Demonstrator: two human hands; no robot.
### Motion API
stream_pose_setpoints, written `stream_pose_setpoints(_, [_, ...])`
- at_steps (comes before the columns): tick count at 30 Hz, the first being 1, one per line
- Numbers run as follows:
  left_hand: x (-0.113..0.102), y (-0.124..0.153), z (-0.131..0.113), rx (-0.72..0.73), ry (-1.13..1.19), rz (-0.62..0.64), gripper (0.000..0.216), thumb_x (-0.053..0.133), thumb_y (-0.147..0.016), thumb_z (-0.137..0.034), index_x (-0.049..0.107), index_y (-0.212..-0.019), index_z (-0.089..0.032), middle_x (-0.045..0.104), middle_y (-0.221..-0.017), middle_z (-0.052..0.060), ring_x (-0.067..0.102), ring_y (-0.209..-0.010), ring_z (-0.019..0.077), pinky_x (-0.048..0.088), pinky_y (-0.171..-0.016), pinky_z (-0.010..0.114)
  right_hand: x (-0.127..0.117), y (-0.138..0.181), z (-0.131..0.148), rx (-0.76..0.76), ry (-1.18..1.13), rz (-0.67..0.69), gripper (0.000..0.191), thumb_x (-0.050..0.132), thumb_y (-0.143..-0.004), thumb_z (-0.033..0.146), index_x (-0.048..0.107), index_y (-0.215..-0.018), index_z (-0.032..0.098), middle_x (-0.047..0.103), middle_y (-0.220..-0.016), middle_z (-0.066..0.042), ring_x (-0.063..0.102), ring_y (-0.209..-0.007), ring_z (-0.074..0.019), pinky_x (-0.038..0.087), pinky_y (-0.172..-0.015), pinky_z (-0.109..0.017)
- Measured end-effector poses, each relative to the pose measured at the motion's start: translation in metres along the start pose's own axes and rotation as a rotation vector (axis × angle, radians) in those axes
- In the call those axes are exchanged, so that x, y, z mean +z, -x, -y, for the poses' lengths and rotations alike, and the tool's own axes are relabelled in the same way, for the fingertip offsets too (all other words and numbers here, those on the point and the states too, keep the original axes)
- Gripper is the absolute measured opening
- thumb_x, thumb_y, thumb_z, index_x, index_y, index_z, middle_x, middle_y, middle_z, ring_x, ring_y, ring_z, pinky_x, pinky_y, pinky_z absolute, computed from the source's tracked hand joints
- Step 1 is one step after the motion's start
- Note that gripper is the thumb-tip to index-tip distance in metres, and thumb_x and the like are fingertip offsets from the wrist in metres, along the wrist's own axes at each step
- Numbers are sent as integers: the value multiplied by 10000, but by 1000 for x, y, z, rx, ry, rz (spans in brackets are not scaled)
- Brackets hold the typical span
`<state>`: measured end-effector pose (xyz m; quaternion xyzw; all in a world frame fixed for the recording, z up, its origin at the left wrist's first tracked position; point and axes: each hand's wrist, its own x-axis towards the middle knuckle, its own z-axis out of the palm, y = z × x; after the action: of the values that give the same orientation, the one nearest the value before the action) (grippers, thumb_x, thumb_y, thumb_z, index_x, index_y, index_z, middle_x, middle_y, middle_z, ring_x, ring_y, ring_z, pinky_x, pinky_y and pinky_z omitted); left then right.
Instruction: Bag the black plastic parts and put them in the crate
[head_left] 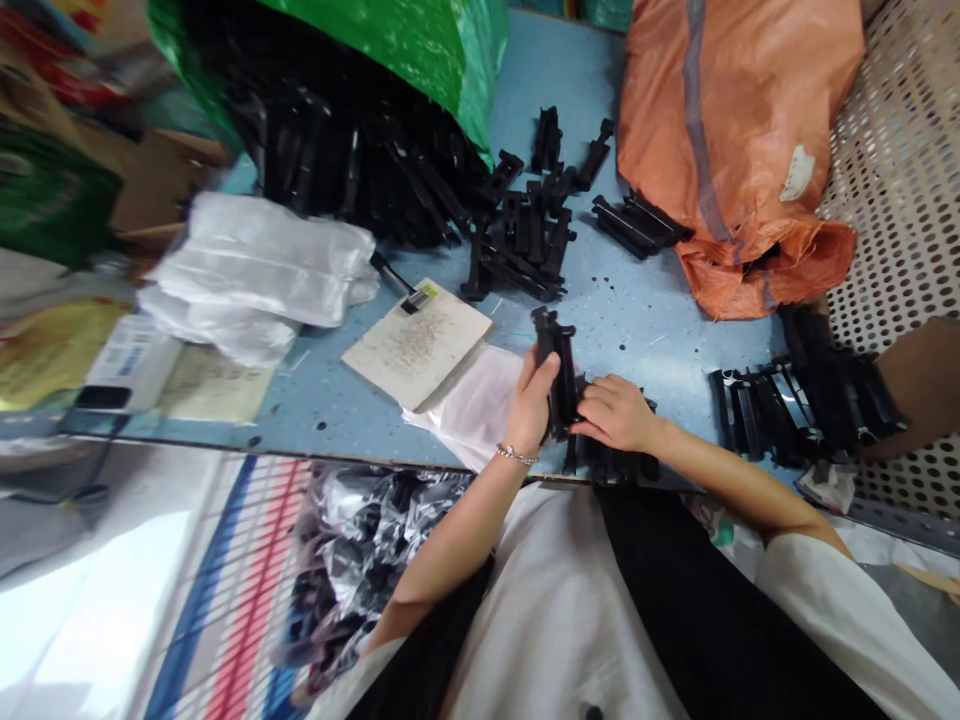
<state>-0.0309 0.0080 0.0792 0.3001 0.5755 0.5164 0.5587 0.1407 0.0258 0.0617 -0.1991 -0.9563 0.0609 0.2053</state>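
Observation:
My left hand (531, 400) is wrapped around a few long black plastic parts (553, 365), held side by side near the table's front edge. The thumb lies across them. My right hand (619, 412) is closed, its curled fingers against the lower right side of these same parts; its fingertips are partly hidden. Under and beside my right hand lies a row of similar black parts (619, 465). Just left of my left hand is a stack of thin clear plastic bags (476, 400), partly beneath a worn pale board (420, 345).
Loose black parts (525, 235) lie mid-table before an open green sack (390, 40) full of them. An orange sack (742, 130) stands right, near another black row (795, 400) and a perforated panel (900, 150). Folded white bags (262, 260) lie left. Below the edge sit bagged parts (360, 540).

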Motion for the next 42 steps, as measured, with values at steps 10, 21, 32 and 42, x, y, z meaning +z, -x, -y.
stream_pose_setpoints(10, [-25, 19, 92, 272, -698, 4, 419, 450, -969, -375, 582, -1294, -148, 622, -1243, 159, 567, -1192, 284, 451, -1063, 483, -11, -60, -204, 931, 295, -86, 402, 399, -1017, 270, 510, -1364, 99, 490, -1393, -225, 453, -1252, -332, 401, -994, -468])
stream_pose_setpoints(21, [-2, -1, 64, 359, -361, 21, 583, 525, -956, -418, 369, -1493, -253, 488, -1419, 156, 545, -1257, 251, 459, -1071, 472, -10, -33, -140, 840, 279, -140, 340, 388, -1006, 262, 603, -1208, 92, 596, -1093, -194, 517, -1028, -319, 430, -916, -480])
stream_pose_setpoints(32, [26, 24, -2, -106, 181, 278, 639, 624, -855, -474, 449, -1410, -211, 677, -754, 12, 669, -668, 197, 545, -606, 307, -48, -6, -41, 356, 45, -205, 385, 438, -993, 511, 641, -1069, 192, 605, -1007, -127, 516, -939, -277, 414, -834, -429])
stream_pose_setpoints(42, [7, 17, 1, 18, 33, 12, 543, 609, -873, -438, 522, -1372, -242, 661, -884, 9, 638, -702, 159, 549, -684, 287, -21, -22, -6, 313, -306, -12, 521, 271, -1040, 555, 558, -790, 199, 570, -763, -34, 497, -733, -178, 355, -696, -311])
